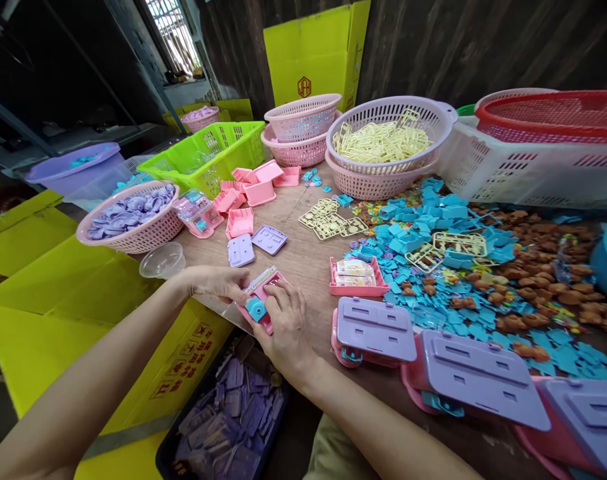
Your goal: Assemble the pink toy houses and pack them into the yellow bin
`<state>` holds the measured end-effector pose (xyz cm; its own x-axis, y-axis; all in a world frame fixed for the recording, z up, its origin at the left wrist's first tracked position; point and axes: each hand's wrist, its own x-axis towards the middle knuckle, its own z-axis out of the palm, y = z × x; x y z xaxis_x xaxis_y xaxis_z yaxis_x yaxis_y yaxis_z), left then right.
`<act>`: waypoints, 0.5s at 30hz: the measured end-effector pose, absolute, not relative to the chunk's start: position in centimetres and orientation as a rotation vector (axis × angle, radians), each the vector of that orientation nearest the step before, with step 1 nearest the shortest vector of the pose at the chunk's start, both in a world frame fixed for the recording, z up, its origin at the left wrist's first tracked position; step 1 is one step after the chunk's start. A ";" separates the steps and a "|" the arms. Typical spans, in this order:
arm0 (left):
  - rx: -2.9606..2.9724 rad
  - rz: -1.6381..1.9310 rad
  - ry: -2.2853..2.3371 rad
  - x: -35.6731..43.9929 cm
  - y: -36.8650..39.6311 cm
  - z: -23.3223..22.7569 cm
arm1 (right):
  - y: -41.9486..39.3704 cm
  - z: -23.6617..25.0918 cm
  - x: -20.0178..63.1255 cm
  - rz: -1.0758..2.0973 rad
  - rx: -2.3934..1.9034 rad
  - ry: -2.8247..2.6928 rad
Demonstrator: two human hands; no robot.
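While both hands (253,300) grip pink case (261,300), table edge (218,310) beneath.

Smooth, slightly glossy plastic in the pink toy case (261,299), its blue clasp (256,309), the lilac lids (375,327) and the heap of blue pieces (448,230). Perforated matt plastic in the lavender basket (436,119), the green crate (218,143) and the pink basket (148,235); thin clear plastic in the small cup (162,260). Matt, faintly scuffed wood in the tabletop (303,263); yellow corrugated cardboard, smooth and matt, in the box (58,300); rough dark planks on the wall (483,40).
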<state>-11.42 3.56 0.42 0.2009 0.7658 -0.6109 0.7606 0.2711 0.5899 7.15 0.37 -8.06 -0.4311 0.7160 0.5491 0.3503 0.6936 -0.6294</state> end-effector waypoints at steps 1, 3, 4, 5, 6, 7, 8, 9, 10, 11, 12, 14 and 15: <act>1.468 -0.053 1.535 -11.5 3.6 0.3 | 0.4 -8.1 7.2 0.543 -0.813 -2.047; 1.475 -0.146 1.548 -11.5 3.7 0.2 | 0.4 -8.2 7.3 0.542 -0.802 -2.042; 1.492 -0.138 1.561 -11.4 3.6 0.3 | 0.4 -8.3 7.3 0.544 -0.799 -2.038; 1.510 -0.116 1.574 -11.3 3.5 0.5 | 0.4 -8.3 7.4 0.547 -0.795 -2.035; 1.527 -0.088 1.582 -11.1 3.4 0.7 | 0.4 -8.3 7.4 0.553 -0.793 -2.036; 1.548 -0.062 1.578 -10.9 3.3 0.9 | 0.4 -8.3 7.4 0.561 -0.789 -2.040; 1.575 -0.046 1.561 -10.8 3.2 1.1 | 0.4 -8.2 7.5 0.569 -0.789 -2.045; 1.605 -0.042 1.539 -10.6 3.2 1.2 | 0.4 -8.1 7.5 0.576 -0.790 -2.048; 1.634 -0.049 1.516 -10.5 3.3 1.3 | 0.4 -8.0 7.6 0.583 -0.790 -2.051; 1.659 -0.060 1.495 -10.5 3.4 1.3 | 0.4 -7.9 7.6 0.588 -0.789 -2.053; 1.677 -0.065 1.477 -10.5 3.6 1.3 | 0.4 -7.9 7.6 0.592 -0.788 -2.055; 1.719 -0.061 1.463 -10.5 4.0 1.1 | 0.3 -8.0 7.7 0.596 -0.788 -2.056; 1.749 -0.064 1.460 -10.5 4.2 1.0 | 0.3 -8.1 7.7 0.593 -0.788 -2.053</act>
